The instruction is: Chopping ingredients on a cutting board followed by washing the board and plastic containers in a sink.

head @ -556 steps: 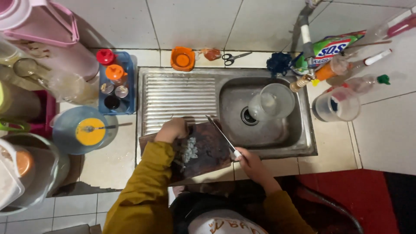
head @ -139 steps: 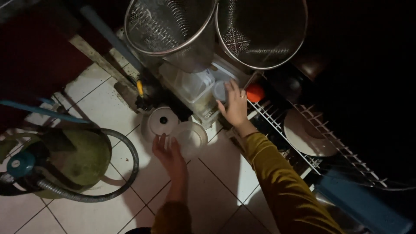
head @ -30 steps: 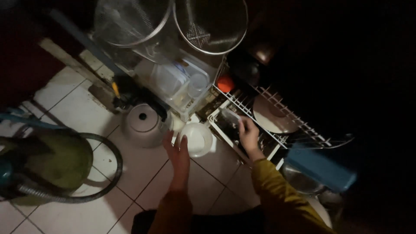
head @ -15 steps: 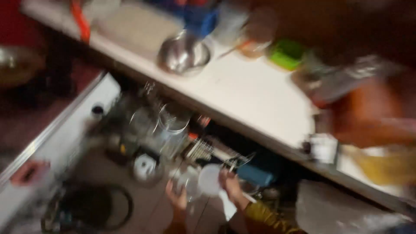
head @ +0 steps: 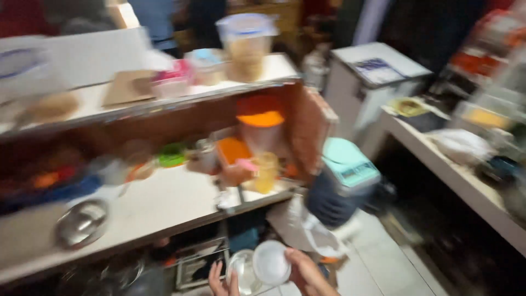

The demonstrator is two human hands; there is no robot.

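Observation:
The view is blurred by motion. At the bottom edge, my left hand (head: 222,280) cups a small clear round container (head: 241,271) with its fingers pointing up. My right hand (head: 308,275) holds a round white lid (head: 272,262) just right of the container, and the two overlap. Both hands are low, in front of the white counter (head: 164,204), and only their upper parts show.
A steel bowl (head: 82,223) sits on the counter at left. Jars crowd the wooden shelf, one with an orange lid (head: 261,119). A teal-lidded dark bin (head: 342,185) stands on the tiled floor to the right. Behind it are a white cabinet (head: 377,74) and a second, cluttered counter (head: 457,178).
The view has swung up from the dark floor rack to the counter and shelves. My hands have lifted the container and lid from near the floor and keep them together.

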